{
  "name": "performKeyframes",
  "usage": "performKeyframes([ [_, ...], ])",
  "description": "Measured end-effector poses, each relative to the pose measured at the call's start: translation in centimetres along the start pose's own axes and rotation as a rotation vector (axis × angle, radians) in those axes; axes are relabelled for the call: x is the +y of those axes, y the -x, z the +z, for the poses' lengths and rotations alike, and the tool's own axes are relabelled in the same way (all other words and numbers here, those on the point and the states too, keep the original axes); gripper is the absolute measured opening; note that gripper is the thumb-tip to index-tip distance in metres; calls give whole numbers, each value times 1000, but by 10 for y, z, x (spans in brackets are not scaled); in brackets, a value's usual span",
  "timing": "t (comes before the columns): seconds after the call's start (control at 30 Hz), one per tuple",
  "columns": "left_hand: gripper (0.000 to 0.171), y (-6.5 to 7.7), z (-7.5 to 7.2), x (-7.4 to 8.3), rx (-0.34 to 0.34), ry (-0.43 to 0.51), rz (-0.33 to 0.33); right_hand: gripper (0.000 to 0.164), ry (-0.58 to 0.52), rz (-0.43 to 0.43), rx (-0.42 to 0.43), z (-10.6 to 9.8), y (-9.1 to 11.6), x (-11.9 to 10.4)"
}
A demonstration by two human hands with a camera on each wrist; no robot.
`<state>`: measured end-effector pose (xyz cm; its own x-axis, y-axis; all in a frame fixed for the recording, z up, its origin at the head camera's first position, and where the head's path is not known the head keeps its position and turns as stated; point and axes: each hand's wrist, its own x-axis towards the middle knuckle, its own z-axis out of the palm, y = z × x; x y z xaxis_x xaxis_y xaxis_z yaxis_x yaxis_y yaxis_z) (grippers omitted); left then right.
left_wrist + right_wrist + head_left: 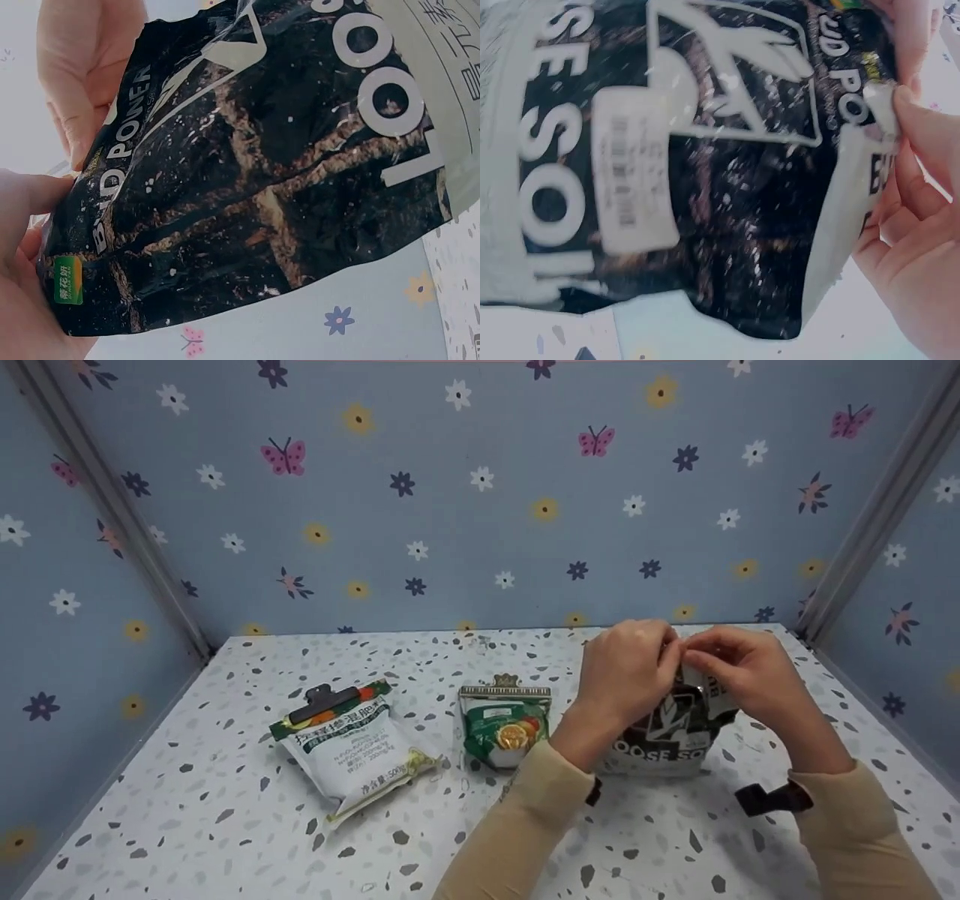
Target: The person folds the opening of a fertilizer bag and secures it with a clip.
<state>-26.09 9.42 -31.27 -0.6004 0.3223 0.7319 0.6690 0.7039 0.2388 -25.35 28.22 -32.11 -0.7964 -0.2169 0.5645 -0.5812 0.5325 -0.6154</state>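
- Black soil bag (pixel 670 731) stands upright on the speckled table (pixel 225 825); it's the rightmost of three bags and the landmark here.
- Left hand (pixel 626 671) is curled over the soil bag's top edge, fingers pinching the film at the mouth; in the left wrist view the thumb and fingers (pixel 82 82) clamp the crumpled top.
- Right hand (pixel 739 675) pinches the same top edge from the other side, fingertips (pixel 922 127) on a folded white strip of the bag; both hands meet right above the soil bag.
- Green snack bag (pixel 504 727) lies just left of the soil bag, a gold clip (pixel 505 687) on its top.
- White bag (pixel 352 750) lies further left of the soil bag, a black clip (pixel 324 701) on its top.
- A small black clip (pixel 765 799) sits on the table near the soil bag, on the near side, by the right sleeve.
- Can't tell if the soil bag's mouth is sealed or open; hands cover it.
- Risk, judged: uneven pulling at the top could tear the film or tip the bag, spilling soil onto the table.
- Risk: the slick, crumpled film could slip from either pinch, so the fold springs open.
- Risk: the left forearm sits close to the green snack bag and could knock it.
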Motion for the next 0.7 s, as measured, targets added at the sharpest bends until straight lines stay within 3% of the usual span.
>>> performKeyframes([
  [0.13,17,1,-1,-1,-6,-1,5,13,5,-25,-23,-2,3,7],
  [0.3,19,1,-2,-1,-24,2,1,10,88,-41,-49,-6,9,17],
  [0.43,21,0,-2,-1,-27,6,2,6,128,-3,-79,-10,15,26],
  [0.7,22,1,-1,-1,-30,17,-11,5,99,86,-159,-19,27,44],
])
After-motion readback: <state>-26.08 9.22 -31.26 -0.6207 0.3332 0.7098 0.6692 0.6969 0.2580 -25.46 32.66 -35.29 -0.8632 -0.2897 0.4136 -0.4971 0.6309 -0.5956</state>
